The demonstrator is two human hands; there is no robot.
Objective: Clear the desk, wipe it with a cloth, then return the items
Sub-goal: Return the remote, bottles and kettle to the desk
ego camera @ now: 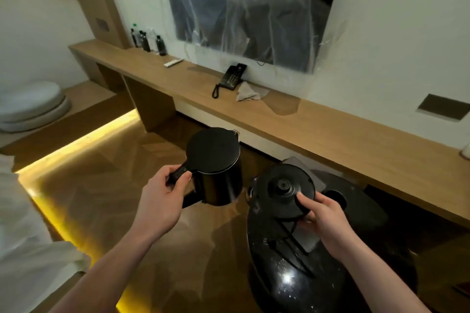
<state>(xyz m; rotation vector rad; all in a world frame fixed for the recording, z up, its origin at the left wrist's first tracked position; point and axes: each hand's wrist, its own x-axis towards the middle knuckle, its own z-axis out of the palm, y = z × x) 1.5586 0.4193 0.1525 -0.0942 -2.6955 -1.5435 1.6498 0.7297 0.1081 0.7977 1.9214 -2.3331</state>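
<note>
Kettle (216,165) gripped by handle in left hand (162,198); right hand (323,216) pinches base (284,190).

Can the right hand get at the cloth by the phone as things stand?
Probably not: the right hand holds the kettle base, and the cloth lies well back on the desk.

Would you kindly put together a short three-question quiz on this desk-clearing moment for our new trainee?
1. True or false: the left hand grips the kettle by its handle.
2. What does the right hand hold? A) the phone B) the kettle base C) the cloth
3. Fill in: the crumpled cloth lies on the desk right beside the ____.

Key: 1 true. 2 B, the kettle base. 3 phone.
</note>
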